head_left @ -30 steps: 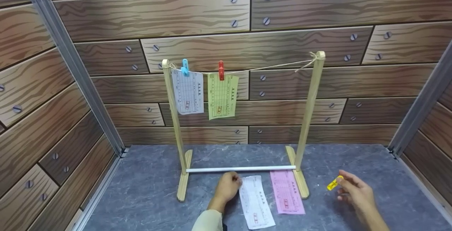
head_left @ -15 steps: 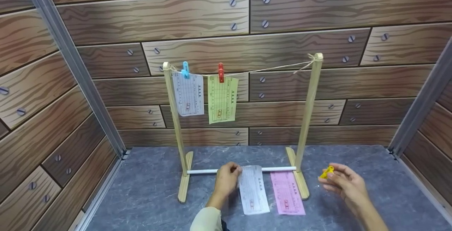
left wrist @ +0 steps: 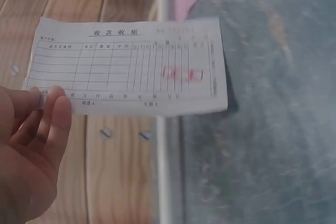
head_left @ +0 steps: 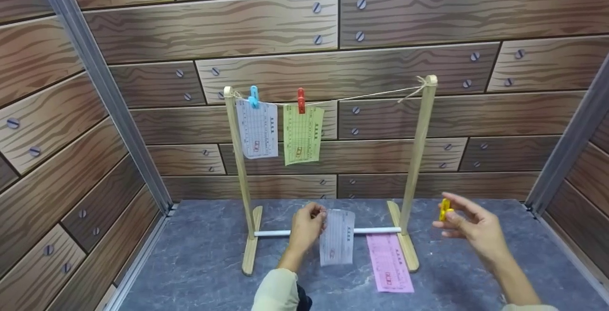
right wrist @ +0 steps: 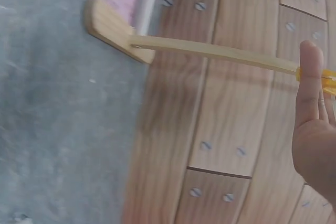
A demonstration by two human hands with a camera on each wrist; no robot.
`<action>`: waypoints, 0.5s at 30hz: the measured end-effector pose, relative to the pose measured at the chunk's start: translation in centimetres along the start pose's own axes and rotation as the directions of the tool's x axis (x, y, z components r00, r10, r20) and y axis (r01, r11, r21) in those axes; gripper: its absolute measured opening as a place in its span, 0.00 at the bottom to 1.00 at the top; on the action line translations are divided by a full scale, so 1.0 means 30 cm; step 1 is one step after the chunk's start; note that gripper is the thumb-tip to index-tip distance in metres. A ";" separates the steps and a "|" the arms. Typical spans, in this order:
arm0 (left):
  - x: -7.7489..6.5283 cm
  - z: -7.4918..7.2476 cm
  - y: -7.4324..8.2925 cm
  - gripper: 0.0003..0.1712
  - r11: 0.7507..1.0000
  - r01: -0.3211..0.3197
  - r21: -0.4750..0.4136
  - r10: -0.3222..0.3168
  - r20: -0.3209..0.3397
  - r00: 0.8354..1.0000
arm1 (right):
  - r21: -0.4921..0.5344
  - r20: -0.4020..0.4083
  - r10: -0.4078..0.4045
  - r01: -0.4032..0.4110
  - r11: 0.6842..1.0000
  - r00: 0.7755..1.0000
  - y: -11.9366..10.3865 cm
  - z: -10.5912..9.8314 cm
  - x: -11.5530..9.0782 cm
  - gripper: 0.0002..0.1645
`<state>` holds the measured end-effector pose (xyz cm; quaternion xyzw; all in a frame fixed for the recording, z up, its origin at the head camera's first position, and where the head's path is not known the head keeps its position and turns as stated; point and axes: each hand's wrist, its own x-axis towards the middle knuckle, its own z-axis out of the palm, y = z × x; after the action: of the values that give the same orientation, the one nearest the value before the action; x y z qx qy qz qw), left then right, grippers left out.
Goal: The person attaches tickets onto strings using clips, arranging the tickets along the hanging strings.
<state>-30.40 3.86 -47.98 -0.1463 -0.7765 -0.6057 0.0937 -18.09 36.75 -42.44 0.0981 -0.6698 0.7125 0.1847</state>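
My left hand (head_left: 307,228) pinches a white receipt slip (head_left: 338,239) by its upper left corner. The slip hangs upright in front of the rack's white crossbar (head_left: 378,230); its printed table and red stamp show in the left wrist view. Out to the right of the rack, my right hand (head_left: 476,228) holds a yellow clothespin (head_left: 445,209) between thumb and fingers. On the string (head_left: 366,96), a blue clothespin (head_left: 253,97) holds a white slip (head_left: 259,132) and a red clothespin (head_left: 301,101) holds a yellow-green slip (head_left: 303,135).
A pink slip (head_left: 390,263) lies on the grey marbled table (head_left: 200,263), beside the rack's right foot (head_left: 403,237). Wooden posts stand left (head_left: 239,159) and right (head_left: 418,159), the string tied between their tops. Wood-patterned panels (head_left: 276,30) enclose the back and sides.
The left hand has lifted the white slip from the table to hang in front of the crossbar. My right hand has risen with the yellow clothespin, which now stands more upright.
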 end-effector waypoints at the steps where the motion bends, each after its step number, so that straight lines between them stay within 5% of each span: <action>1: 0.006 -0.003 0.011 0.03 1.000 -0.005 -0.013 0.005 -0.001 1.000 | 0.003 0.000 -0.013 0.013 1.000 1.000 -0.012 0.000 0.005 0.26; 8: 0.052 -0.021 0.094 0.04 0.997 -0.033 -0.074 0.032 -0.016 0.999 | 0.029 0.014 -0.060 0.060 0.998 0.998 -0.080 0.008 0.044 0.25; 15: 0.088 -0.036 0.180 0.04 0.995 -0.099 0.008 0.099 -0.052 0.994 | 0.042 0.042 -0.098 0.097 0.994 0.994 -0.121 0.033 0.076 0.20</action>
<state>-31.06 4.31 -41.93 -0.1686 -0.7673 -0.6016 0.1443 -18.83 36.20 -38.13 0.1499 -0.6537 0.7135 0.2026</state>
